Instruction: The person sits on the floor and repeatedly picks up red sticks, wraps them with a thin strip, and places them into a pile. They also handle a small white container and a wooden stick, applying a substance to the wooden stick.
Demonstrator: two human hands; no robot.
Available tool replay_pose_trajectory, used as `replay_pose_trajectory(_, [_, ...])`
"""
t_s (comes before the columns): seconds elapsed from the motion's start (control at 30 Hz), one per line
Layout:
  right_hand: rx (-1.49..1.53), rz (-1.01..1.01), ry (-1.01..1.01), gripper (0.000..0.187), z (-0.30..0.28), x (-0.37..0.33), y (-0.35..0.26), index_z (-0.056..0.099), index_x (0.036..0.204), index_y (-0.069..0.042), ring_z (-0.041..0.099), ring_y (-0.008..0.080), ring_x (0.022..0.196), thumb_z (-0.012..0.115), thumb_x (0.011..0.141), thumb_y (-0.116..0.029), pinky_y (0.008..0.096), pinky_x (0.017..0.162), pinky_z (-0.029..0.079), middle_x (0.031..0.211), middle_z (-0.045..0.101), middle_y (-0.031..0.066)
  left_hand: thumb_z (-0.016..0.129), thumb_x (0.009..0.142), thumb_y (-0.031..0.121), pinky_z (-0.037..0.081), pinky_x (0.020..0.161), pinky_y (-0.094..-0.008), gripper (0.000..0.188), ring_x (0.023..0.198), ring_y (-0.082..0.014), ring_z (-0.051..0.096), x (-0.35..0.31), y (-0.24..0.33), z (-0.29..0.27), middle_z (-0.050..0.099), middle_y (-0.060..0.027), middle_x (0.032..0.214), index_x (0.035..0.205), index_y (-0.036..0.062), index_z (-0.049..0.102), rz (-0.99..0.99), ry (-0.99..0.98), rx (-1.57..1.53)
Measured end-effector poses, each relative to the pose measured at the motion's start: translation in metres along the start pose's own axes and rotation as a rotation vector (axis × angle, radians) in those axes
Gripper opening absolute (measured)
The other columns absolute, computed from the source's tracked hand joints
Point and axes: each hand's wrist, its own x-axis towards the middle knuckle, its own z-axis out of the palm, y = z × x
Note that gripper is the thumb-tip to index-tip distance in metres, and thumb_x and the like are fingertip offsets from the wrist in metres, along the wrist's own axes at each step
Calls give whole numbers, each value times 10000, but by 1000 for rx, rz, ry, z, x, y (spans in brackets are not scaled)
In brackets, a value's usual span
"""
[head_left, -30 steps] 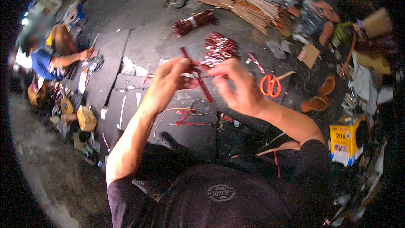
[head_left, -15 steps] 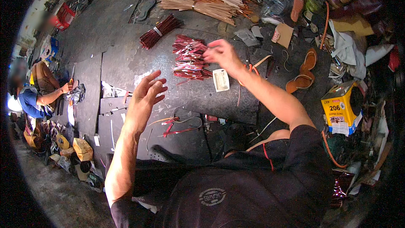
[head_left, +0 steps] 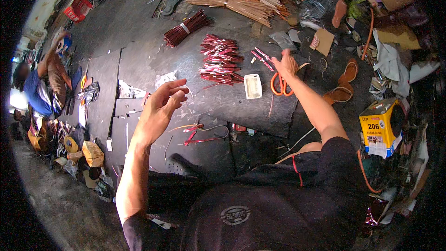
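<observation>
My left hand [head_left: 162, 109] hangs over the dark work surface with its fingers apart and holds nothing. Out to the right, my right hand [head_left: 285, 65] is just beyond the orange handles of a pair of scissors [head_left: 274, 87]; its fingers are bent and partly hidden, so a grip cannot be made out. Beside its fingertips are a few short red strips [head_left: 263, 58]. Between the hands, farther off, lies a stack of short red strips [head_left: 218, 60] in several bunches. A small white tray [head_left: 253, 86] sits between that stack and the scissors.
A tied dark-red bundle [head_left: 186, 29] and beige strips [head_left: 232, 1] lie at the back. On the right are brown sandals [head_left: 344, 83] and a yellow can [head_left: 381, 128]. Red scraps [head_left: 193, 135] lie nearer me. Another person [head_left: 39, 86] sits at far left.
My right hand has moved right, from the red strip stack to beside the scissors, whose handles now show more fully. My left hand stays raised and open. The person at left has shifted posture.
</observation>
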Motion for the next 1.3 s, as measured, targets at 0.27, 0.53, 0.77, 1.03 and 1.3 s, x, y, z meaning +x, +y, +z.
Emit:
replay_pose_trajectory(0.27, [245, -850, -574, 357, 45, -61, -115, 527, 1140, -33, 619, 394, 985, 666, 822, -118, 484, 817, 501, 1023, 634, 201, 538, 1016, 208, 464, 974, -313, 351, 1125, -187, 610, 1, -1, -4, 659, -139, 1182, 1305, 12, 560, 10, -10, 36])
replay_pose_trajectory(0.53, [-22, -1109, -451, 285, 94, -78, -123, 527, 1108, -29, 621, 335, 1008, 541, 823, -14, 461, 880, 447, 1056, 624, 156, 566, 988, 326, 472, 937, -314, 424, 1086, -208, 634, -10, -8, -16, 683, -159, 1146, 1281, 21, 587, 8, 47, 165])
replay_pose_trajectory(0.77, [99, -1085, -569, 355, 87, -82, -129, 540, 1182, -70, 571, 310, 1113, 552, 829, -35, 451, 900, 430, 1138, 612, 136, 540, 1001, 261, 495, 929, -343, 368, 1069, -222, 661, -7, -21, -18, 686, -159, 1151, 1260, 7, 599, 59, 14, 253])
replay_pose_trajectory(1.03, [-97, -1228, -466, 333, 98, -92, -135, 544, 1218, -54, 565, 275, 1084, 490, 890, -78, 429, 934, 428, 1111, 610, 123, 539, 1003, 270, 487, 950, -338, 388, 1091, -216, 655, -6, -25, -15, 674, -161, 1169, 1251, -23, 589, 67, 8, 249])
replay_pose_trajectory(1.3, [688, -561, -491, 307, 92, -85, -157, 580, 1173, -49, 669, 265, 791, 610, 870, -82, 383, 725, 528, 878, 678, 116, 545, 999, 309, 470, 964, -352, 401, 1112, -225, 638, 0, -23, -14, 675, -149, 1176, 1256, 7, 600, 44, -17, 310])
